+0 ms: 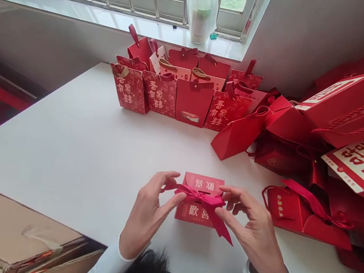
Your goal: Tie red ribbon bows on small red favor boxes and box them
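Observation:
A small red gift box (190,213) with pale Chinese characters lies on the white table in front of me. A crimson ribbon (205,197) is tied in a bow across its middle, one tail hanging down over the lower right. At the bow's left loop is my left hand (152,210), its thumb against the ribbon and its fingers curled beside it. My right hand (251,220) holds the right loop between thumb and fingers. The exact contact of the fingertips is partly hidden.
Rows of upright red gift boxes (192,103) stand along the table's back edge (105,65). Red bags and boxes (347,108) are heaped on the right. A red ribboned box (308,218) lies near my right hand. Cardboard (6,228) sits lower left; a bagged bottle (200,23) stands on the windowsill.

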### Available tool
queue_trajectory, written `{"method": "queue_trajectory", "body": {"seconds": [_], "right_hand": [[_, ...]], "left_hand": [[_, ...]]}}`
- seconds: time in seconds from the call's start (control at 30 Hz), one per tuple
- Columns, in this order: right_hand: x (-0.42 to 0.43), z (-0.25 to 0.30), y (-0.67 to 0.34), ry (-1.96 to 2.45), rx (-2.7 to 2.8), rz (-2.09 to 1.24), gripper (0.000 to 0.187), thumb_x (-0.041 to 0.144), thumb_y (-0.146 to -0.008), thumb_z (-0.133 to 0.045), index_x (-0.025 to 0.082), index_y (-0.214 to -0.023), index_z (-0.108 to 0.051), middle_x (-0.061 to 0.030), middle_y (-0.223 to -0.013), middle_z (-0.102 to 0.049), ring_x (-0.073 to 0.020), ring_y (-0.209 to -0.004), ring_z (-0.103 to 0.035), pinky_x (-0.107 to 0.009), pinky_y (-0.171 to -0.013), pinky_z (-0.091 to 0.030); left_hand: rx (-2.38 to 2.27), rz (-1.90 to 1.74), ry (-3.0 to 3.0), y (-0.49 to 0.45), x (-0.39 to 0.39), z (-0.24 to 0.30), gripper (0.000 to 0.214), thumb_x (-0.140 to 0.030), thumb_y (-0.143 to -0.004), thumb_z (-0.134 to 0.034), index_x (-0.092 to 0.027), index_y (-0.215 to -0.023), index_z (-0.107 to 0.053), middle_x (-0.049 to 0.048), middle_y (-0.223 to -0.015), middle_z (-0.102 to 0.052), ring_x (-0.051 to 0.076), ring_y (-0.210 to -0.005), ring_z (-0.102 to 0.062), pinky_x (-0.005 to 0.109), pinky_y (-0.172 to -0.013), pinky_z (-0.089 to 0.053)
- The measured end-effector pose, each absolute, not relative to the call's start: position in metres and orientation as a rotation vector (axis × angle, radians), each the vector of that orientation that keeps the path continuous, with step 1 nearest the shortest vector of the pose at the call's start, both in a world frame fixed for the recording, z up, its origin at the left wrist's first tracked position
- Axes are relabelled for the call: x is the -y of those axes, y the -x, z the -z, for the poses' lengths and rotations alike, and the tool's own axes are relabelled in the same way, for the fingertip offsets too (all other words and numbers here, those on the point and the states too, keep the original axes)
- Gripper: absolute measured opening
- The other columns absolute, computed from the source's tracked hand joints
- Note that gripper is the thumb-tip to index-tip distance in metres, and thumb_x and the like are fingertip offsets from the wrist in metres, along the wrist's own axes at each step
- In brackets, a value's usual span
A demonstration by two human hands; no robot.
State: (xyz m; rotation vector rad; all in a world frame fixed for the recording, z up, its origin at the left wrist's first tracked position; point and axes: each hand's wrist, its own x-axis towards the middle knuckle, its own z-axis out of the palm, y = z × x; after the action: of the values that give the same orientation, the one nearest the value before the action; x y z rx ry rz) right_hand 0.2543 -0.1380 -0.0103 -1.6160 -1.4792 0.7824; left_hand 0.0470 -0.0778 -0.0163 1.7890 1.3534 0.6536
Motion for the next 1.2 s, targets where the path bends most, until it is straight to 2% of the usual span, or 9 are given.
{"method": "queue_trajectory", "body": {"seconds": [0.1,0.17,0.3,0.43,0.6,0.7,0.8,0.93,1.2], "right_hand": [[0.137,0.006,-0.25,1.641,1.5,-0.708,0.013,0.03,-0.09,-0.054,0.023,-0.095,-0.064,-0.0011,-0.085,-0.063,-0.0145,-0.067,-0.054,-0.027,-0.06,-0.044],[0.137,0.004,-0.249,1.648,1.486,-0.685,0.01,0.027,-0.09,-0.054,0.024,-0.09,-0.064,0.0004,-0.083,-0.063,-0.014,-0.068,-0.054,-0.026,-0.06,-0.042],[0.137,0.004,-0.247,1.644,1.427,-0.683,0.008,0.024,-0.09,-0.056,0.026,-0.086,-0.063,0.0037,-0.078,-0.061,-0.0123,-0.068,-0.052,-0.024,-0.061,-0.041],[0.135,0.006,-0.244,1.626,1.363,-0.743,0.008,0.024,-0.09,-0.056,0.026,-0.085,-0.061,0.0056,-0.076,-0.06,-0.0102,-0.066,-0.052,-0.02,-0.061,-0.041],[0.136,0.007,-0.24,1.653,1.275,-0.872,0.011,0.031,-0.09,-0.053,0.024,-0.083,-0.058,0.0052,-0.075,-0.061,-0.0101,-0.065,-0.054,-0.019,-0.059,-0.042],[0.136,0.007,-0.239,1.695,1.192,-0.883,0.018,0.034,-0.089,-0.053,0.022,-0.075,-0.054,0.0049,-0.069,-0.058,-0.0102,-0.061,-0.052,-0.019,-0.057,-0.042],[0.135,0.008,-0.238,1.735,1.155,-0.899,0.022,0.036,-0.087,-0.053,0.021,-0.071,-0.052,0.0046,-0.064,-0.054,-0.0106,-0.057,-0.049,-0.02,-0.054,-0.04],[0.134,0.009,-0.239,1.778,1.13,-0.906,0.024,0.037,-0.086,-0.051,0.021,-0.068,-0.048,0.0045,-0.062,-0.049,-0.0108,-0.056,-0.043,-0.021,-0.051,-0.036],[0.135,0.009,-0.238,1.823,1.13,-0.9,0.027,0.036,-0.087,-0.048,0.021,-0.066,-0.043,0.0055,-0.059,-0.044,-0.0103,-0.053,-0.037,-0.021,-0.048,-0.031]], "left_hand": [[-1.505,-0.863,-1.916,-0.048,0.082,0.016,0.038,-0.038,-0.084,-0.061,-0.023,-0.116,-0.049,0.0061,-0.115,-0.055,0.02,-0.103,-0.055,0.035,-0.084,-0.049],[-1.561,-0.921,-1.98,-0.047,0.085,0.014,0.029,-0.036,-0.084,-0.061,-0.022,-0.108,-0.052,0.0045,-0.107,-0.057,0.02,-0.099,-0.055,0.035,-0.082,-0.048],[-1.476,-0.651,-1.93,-0.045,0.087,0.01,0.016,-0.037,-0.087,-0.057,-0.021,-0.089,-0.056,-0.0005,-0.084,-0.061,0.016,-0.078,-0.058,0.03,-0.07,-0.047],[-1.389,-0.589,-1.817,-0.049,0.084,0.009,0.016,-0.038,-0.088,-0.056,-0.023,-0.094,-0.059,-0.0012,-0.09,-0.065,0.014,-0.079,-0.059,0.025,-0.062,-0.045],[-1.26,-0.815,-1.847,-0.054,0.081,0.009,0.006,-0.025,-0.089,-0.056,-0.022,-0.086,-0.06,-0.0021,-0.085,-0.065,0.012,-0.081,-0.06,0.024,-0.072,-0.046],[-1.16,-0.875,-1.82,-0.055,0.083,0.008,0.007,-0.021,-0.09,-0.054,-0.02,-0.083,-0.057,-0.0002,-0.098,-0.066,0.012,-0.093,-0.061,0.023,-0.08,-0.047],[-1.159,-0.846,-1.795,-0.056,0.086,0.009,0.008,-0.02,-0.091,-0.052,-0.02,-0.083,-0.053,0.0004,-0.103,-0.067,0.011,-0.097,-0.063,0.021,-0.08,-0.047],[-1.23,-0.932,-1.929,-0.058,0.087,0.01,0.008,-0.016,-0.091,-0.052,-0.021,-0.084,-0.053,-0.0003,-0.1,-0.064,0.01,-0.095,-0.061,0.02,-0.081,-0.045],[-1.252,-0.871,-2.124,-0.059,0.087,0.011,0.007,-0.014,-0.091,-0.05,-0.02,-0.089,-0.051,-0.0024,-0.082,-0.059,0.009,-0.075,-0.056,0.019,-0.069,-0.047]]}}
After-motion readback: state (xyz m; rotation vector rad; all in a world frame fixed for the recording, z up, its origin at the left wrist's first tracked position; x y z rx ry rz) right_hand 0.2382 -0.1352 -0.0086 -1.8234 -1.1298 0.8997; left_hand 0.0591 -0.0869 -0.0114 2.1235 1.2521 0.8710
